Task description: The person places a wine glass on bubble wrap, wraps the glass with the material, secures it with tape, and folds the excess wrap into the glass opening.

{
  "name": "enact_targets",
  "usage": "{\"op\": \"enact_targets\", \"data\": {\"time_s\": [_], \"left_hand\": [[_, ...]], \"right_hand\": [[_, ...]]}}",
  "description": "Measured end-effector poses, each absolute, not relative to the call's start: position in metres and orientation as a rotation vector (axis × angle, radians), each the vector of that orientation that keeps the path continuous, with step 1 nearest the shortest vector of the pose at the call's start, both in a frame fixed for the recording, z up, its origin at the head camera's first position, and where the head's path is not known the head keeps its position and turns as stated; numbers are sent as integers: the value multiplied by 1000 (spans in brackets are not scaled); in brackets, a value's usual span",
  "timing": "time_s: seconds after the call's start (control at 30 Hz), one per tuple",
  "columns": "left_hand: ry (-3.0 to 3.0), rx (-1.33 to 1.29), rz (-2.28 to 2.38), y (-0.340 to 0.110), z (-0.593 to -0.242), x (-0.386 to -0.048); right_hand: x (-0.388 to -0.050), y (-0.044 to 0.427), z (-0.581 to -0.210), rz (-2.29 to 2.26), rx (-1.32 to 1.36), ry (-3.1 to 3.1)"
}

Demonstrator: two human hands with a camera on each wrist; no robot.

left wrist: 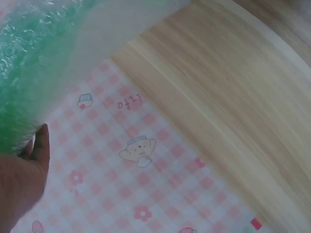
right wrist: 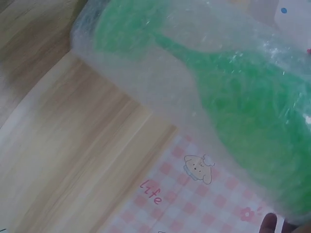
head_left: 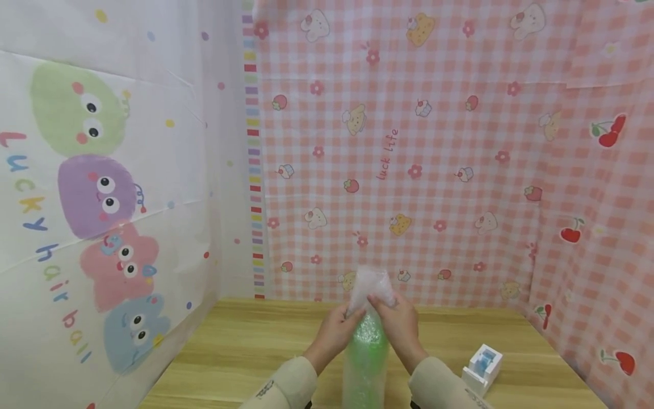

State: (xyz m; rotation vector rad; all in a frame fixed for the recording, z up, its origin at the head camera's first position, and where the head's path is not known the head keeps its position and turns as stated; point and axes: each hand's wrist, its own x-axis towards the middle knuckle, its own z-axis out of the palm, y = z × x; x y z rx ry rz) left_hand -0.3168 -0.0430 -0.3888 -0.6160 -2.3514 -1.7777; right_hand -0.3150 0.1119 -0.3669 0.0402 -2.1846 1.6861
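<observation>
A sheet of bubble wrap [head_left: 377,281] surrounds a green goblet-shaped thing [right wrist: 252,111]; its wide bowl, narrow stem and base show through the plastic in the right wrist view. In the head view the bundle stands out over the table with its loose wrap end at the top. My left hand [head_left: 337,332] grips the wrap from the left side, just below that end. From the right, my right hand [head_left: 401,324] pinches the wrap with the thumb across its front. Only part of the left hand [left wrist: 24,179] and fingertips of the right show in the wrist views.
A white tape dispenser [head_left: 482,369] with a blue roll stands on the wooden table [head_left: 245,341], right of my right forearm. Pink checked cloth [head_left: 434,142] hangs behind the table and on the right. A white printed cloth [head_left: 194,170] hangs on the left.
</observation>
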Motion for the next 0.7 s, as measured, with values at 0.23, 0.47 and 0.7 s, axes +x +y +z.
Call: {"op": "enact_targets", "data": {"time_s": [0.23, 0.47, 0.7], "left_hand": [[-2281, -732, -1739, -45, -404, -310], [-2376, -748, -1675, -43, -402, -310], [-2438, -739, -1675, -40, -398, -309]], "right_hand": [[-315, 110, -368, 1680, -29, -2218], [-314, 105, -367, 1689, -59, -2195], [-312, 104, -367, 1702, -13, -2233]]}}
